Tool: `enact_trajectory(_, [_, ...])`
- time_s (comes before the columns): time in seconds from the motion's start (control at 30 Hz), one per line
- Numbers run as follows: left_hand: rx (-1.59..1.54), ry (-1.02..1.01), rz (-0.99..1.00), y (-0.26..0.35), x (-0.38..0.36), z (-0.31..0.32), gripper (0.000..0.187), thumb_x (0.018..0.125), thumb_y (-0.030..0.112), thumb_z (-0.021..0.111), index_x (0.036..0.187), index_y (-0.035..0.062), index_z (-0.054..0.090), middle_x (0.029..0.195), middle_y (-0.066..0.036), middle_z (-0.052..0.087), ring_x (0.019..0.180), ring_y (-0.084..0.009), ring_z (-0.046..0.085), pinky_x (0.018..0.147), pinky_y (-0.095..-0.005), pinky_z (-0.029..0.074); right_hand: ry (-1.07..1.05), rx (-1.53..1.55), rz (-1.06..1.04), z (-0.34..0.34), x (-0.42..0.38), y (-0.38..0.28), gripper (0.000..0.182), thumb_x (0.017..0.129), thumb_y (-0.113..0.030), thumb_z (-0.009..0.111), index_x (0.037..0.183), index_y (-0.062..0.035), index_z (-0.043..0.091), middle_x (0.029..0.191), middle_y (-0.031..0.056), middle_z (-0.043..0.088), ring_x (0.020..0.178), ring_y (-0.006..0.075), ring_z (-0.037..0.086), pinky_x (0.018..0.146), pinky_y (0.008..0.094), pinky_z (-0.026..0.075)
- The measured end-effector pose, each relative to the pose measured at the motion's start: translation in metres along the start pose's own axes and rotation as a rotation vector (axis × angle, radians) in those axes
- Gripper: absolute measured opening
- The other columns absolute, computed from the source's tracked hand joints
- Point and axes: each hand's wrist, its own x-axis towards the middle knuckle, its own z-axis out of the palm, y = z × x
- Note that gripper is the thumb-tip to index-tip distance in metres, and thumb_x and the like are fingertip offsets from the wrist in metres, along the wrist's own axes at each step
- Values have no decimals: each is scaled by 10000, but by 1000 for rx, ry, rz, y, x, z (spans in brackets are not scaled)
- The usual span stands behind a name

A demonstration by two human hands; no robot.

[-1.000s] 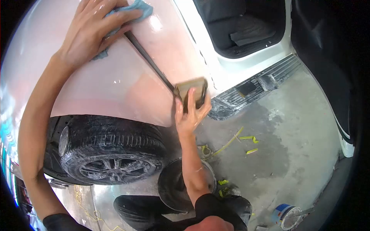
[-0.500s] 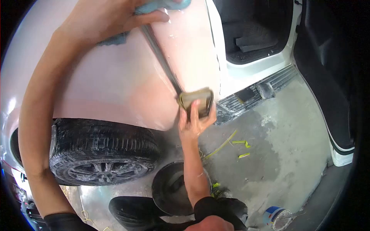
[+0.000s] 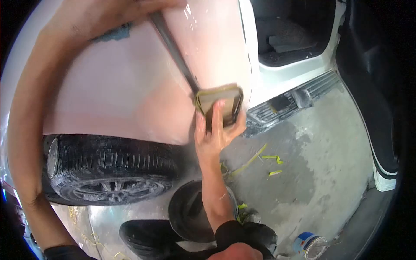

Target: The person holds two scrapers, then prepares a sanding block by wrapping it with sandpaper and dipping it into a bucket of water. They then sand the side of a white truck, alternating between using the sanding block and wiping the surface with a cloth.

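Note:
My right hand [image 3: 219,130] grips a brownish sanding block [image 3: 225,99], with what looks like sandpaper wrapped round it. The block is pressed to the pinkish-white car panel [image 3: 147,82], at the lower end of a dark gap [image 3: 173,47] between two body panels. My left hand [image 3: 108,17] is at the top edge, bent over the panel, its fingertips partly cut off by the frame. A blue-grey cloth [image 3: 113,34] shows beneath its wrist; what the fingers hold is now out of view.
A dusty wheel [image 3: 108,169] lies below the panel. A black bucket [image 3: 184,212] stands on the wet floor by my legs. To the right are a running board [image 3: 286,104], an open door [image 3: 368,86], yellow-green tape scraps [image 3: 275,173] and a paint can [image 3: 310,246].
The view has shifted, moving the panel and wheel left in the picture. My left hand has gone further up, taking the teal cloth at its fingers out of sight. My right hand keeps the block.

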Motion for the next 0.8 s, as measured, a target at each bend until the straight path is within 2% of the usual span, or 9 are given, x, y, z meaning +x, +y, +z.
enact_trajectory(0.03, [-20,-9,6,2,-1,2,337,778,317,900,1015,152,729,948,-18,535,901,-197,489,823,-353,393,-1,-5,-7,-1,8,-7,592,899,-208,813,1451,-83,638,1473,387,404,1293,505,461,1046,581,440])
enact_trajectory(0.13, [14,-57,3,-4,4,-8,328,797,321,886,1021,144,723,946,-23,535,886,-196,488,812,-360,392,21,15,23,3,-26,12,555,913,-248,790,1445,-168,653,1477,365,440,1271,484,472,1030,564,410])
enact_trajectory(0.23, [66,1,58,-4,2,-4,319,822,343,865,1021,142,719,936,-29,535,868,-191,478,790,-356,381,4,16,43,0,-14,7,577,898,-193,807,1442,-82,649,1474,383,396,1302,495,460,1047,583,429])
enact_trajectory(0.37, [75,113,118,-5,-1,8,328,845,383,846,1023,140,714,933,-34,529,850,-188,461,768,-347,365,3,42,71,-3,9,0,581,911,-233,808,1448,-83,645,1476,378,388,1309,505,459,1051,592,430])
enact_trajectory(0.43, [72,70,113,-10,-1,4,334,852,395,841,1019,137,709,938,-35,526,847,-190,460,766,-348,363,-14,41,30,-1,-27,14,576,920,-229,800,1453,-79,640,1469,374,396,1305,500,464,1046,590,430])
enact_trajectory(0.5, [76,-17,107,-12,2,-3,339,857,404,835,1013,133,705,942,-35,525,848,-194,463,767,-353,366,14,74,9,0,-24,18,582,934,-224,784,1472,-76,620,1474,358,406,1317,499,465,1062,580,426])
enact_trajectory(0.63, [92,-86,117,-4,7,-10,340,867,416,825,1007,128,710,927,-30,520,842,-193,460,766,-351,365,67,130,243,-5,34,10,586,961,-263,750,1499,-89,593,1473,329,420,1352,507,455,1115,568,405])
enact_trajectory(0.77, [12,0,89,-12,1,2,333,866,412,823,1006,131,713,913,-29,510,835,-191,453,764,-345,362,-42,-7,18,-5,-31,27,588,956,-291,752,1490,-96,601,1490,346,400,1349,513,454,1113,591,398])
enact_trajectory(0.8, [43,12,94,-11,0,3,335,864,413,823,1003,129,711,909,-29,509,838,-192,457,765,-348,365,-14,1,4,-1,-24,30,590,954,-303,755,1486,-96,604,1491,348,398,1347,514,454,1111,591,400])
